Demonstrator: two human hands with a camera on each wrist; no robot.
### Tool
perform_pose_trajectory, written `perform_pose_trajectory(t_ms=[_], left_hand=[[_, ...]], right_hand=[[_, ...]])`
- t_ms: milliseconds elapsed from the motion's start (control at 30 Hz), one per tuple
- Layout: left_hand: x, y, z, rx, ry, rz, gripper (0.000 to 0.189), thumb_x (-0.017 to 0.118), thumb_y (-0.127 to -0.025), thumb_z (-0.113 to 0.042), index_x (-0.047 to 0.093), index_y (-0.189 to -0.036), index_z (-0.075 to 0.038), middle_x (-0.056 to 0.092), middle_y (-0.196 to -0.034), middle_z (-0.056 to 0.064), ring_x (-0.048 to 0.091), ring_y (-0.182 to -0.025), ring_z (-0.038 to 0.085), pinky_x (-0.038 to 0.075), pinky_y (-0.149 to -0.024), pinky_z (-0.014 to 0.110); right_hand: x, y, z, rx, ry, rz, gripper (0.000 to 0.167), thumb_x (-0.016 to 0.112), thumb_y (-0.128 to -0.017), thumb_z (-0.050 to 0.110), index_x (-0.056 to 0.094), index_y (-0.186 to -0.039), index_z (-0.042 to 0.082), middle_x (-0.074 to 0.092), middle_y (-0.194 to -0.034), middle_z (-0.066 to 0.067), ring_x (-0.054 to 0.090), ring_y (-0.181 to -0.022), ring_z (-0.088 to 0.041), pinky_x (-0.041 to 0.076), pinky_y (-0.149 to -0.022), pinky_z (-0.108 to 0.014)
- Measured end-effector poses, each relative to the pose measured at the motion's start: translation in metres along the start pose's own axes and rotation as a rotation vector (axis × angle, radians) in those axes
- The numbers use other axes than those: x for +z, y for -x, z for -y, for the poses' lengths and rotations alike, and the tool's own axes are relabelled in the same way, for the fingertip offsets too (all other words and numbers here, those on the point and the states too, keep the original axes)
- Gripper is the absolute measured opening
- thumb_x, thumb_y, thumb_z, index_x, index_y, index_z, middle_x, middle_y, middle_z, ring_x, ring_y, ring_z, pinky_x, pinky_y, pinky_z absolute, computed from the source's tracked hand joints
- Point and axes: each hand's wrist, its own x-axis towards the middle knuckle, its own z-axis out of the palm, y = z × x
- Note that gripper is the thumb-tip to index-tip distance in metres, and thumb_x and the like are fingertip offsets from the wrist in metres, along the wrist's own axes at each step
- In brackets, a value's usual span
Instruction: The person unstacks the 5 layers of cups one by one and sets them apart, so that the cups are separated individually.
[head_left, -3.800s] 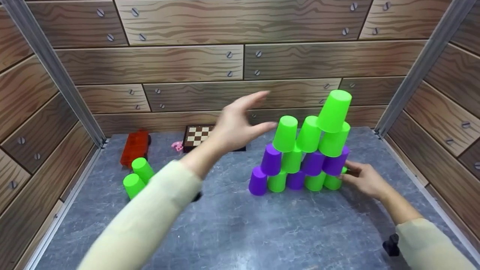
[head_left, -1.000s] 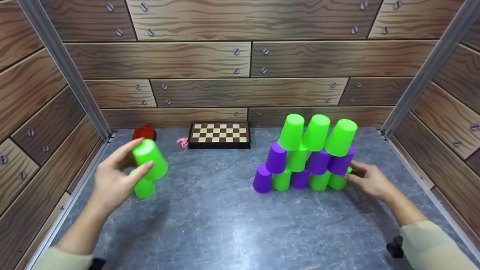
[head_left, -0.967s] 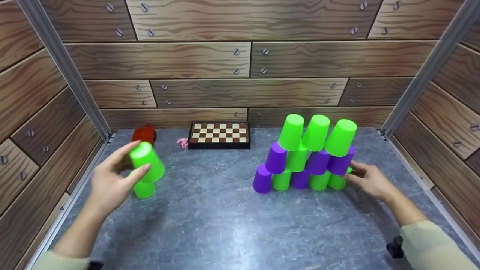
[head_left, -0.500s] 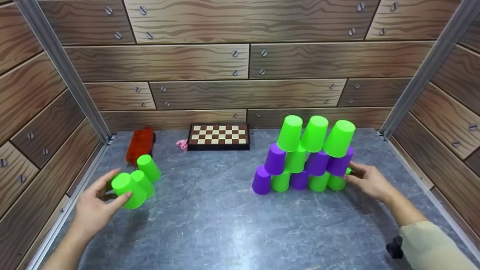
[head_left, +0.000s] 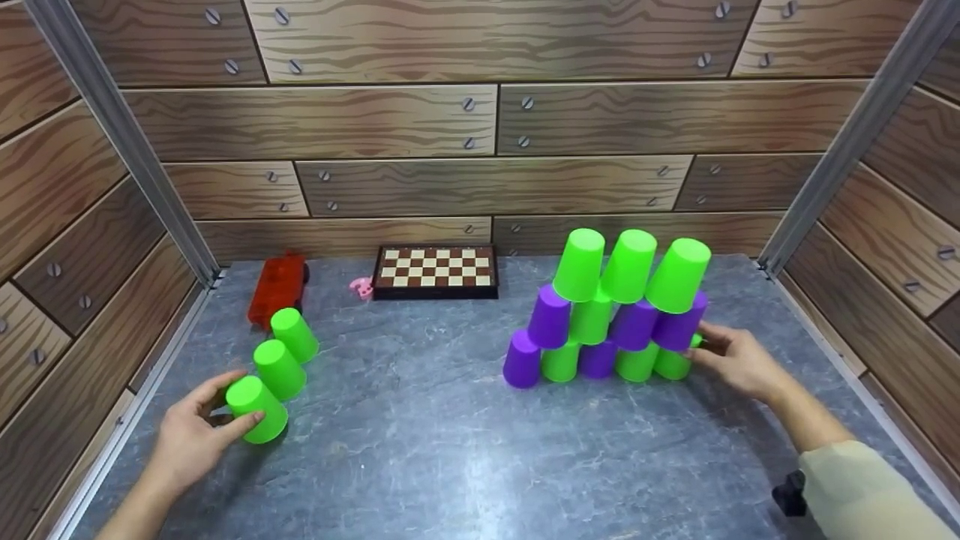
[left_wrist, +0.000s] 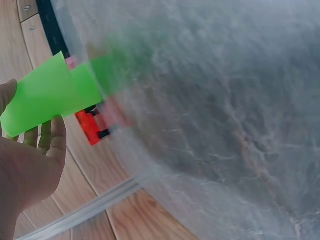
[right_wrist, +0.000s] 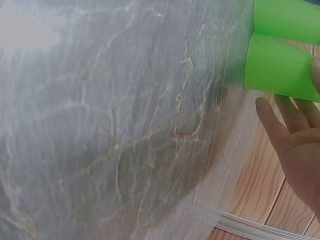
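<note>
In the head view my left hand point(head_left: 193, 431) grips an upside-down green cup point(head_left: 257, 409) at the front of a short slanting row, thumb on one side and fingers on the other. Behind it stand two more green cups, the middle one point(head_left: 280, 370) and the rear one point(head_left: 295, 334). My right hand point(head_left: 739, 365) holds the green cup point(head_left: 673, 363) at the right end of the stack's bottom row. The right wrist view shows thumb and fingers on opposite sides of that cup point(right_wrist: 280, 67). Purple cups point(head_left: 550, 318) and green ones form three tiers, with three green cups on top.
A checkered game board point(head_left: 435, 271) lies by the back wall, a small pink object point(head_left: 361, 287) at its left. A red toy vehicle point(head_left: 278, 291) sits behind the left row. Wood-patterned walls point(head_left: 397, 124) enclose the grey tabletop point(head_left: 420, 450) on the visible sides.
One green cup has left the top of the stack. My left hand has carried a cup to the left and lowered it in front of two others. The right hand has stayed put.
</note>
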Motion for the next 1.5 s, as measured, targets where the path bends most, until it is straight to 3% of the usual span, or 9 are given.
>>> perform_pose_trajectory(t_ms=[133,467,733,867,1000,1233,1500], left_hand=[[0.001,-0.001,0.005,-0.043,-0.018,0.032,0.066,0.088,-0.088,-0.007,0.058,-0.145,0.003,0.065,-0.137,0.026,0.055,-0.105,-0.014,0.055,-0.083,0.015],[0.003,-0.007,0.008,-0.082,-0.018,0.059,0.067,0.088,-0.088,-0.009,0.057,-0.146,0.003,0.064,-0.139,0.026,0.053,-0.103,-0.017,0.053,-0.084,0.012],[0.004,-0.006,0.012,-0.100,0.002,0.050,0.069,0.088,-0.088,-0.008,0.056,-0.147,0.004,0.062,-0.140,0.028,0.053,-0.104,-0.016,0.054,-0.085,0.013],[0.005,-0.006,0.013,-0.089,0.007,0.047,0.070,0.089,-0.087,-0.007,0.055,-0.147,0.005,0.062,-0.141,0.030,0.052,-0.103,-0.018,0.053,-0.085,0.011],[0.006,-0.008,0.014,-0.080,0.009,0.044,0.069,0.088,-0.087,-0.006,0.055,-0.148,0.005,0.062,-0.141,0.029,0.052,-0.103,-0.018,0.053,-0.085,0.011],[0.008,-0.008,0.017,-0.109,-0.016,0.056,0.070,0.088,-0.088,-0.008,0.054,-0.149,0.004,0.060,-0.143,0.028,0.052,-0.107,-0.016,0.054,-0.087,0.013],[0.010,-0.011,0.017,-0.114,-0.011,0.060,0.072,0.088,-0.088,-0.007,0.053,-0.150,0.004,0.060,-0.144,0.029,0.059,-0.115,-0.001,0.053,-0.088,0.012]], right_hand=[[0.000,0.000,0.001,0.002,0.004,-0.005,0.059,0.074,-0.101,0.012,0.051,-0.151,-0.007,0.063,-0.139,-0.031,0.066,-0.107,-0.004,0.052,-0.089,-0.014],[0.000,0.001,0.000,-0.009,-0.002,-0.007,0.057,0.074,-0.101,0.011,0.052,-0.150,-0.008,0.064,-0.136,-0.031,0.065,-0.104,0.002,0.053,-0.088,-0.015],[0.000,-0.001,0.001,-0.016,0.034,-0.007,0.058,0.075,-0.100,0.012,0.053,-0.151,-0.006,0.065,-0.138,-0.029,0.069,-0.111,-0.022,0.053,-0.090,-0.015],[0.000,-0.002,0.001,-0.020,0.030,-0.005,0.058,0.075,-0.100,0.010,0.053,-0.151,-0.005,0.065,-0.138,-0.028,0.069,-0.112,-0.026,0.053,-0.089,-0.016],[0.000,-0.002,0.001,-0.018,0.024,-0.004,0.058,0.075,-0.100,0.010,0.053,-0.151,-0.004,0.065,-0.138,-0.028,0.069,-0.112,-0.023,0.053,-0.090,-0.016],[0.000,0.001,0.003,-0.004,-0.006,0.002,0.059,0.075,-0.101,0.012,0.051,-0.152,-0.006,0.063,-0.139,-0.030,0.064,-0.109,-0.002,0.052,-0.090,-0.015],[0.001,0.002,0.002,-0.015,-0.016,-0.009,0.058,0.075,-0.100,0.011,0.052,-0.150,-0.007,0.062,-0.140,-0.031,0.063,-0.107,0.004,0.051,-0.091,-0.013]])
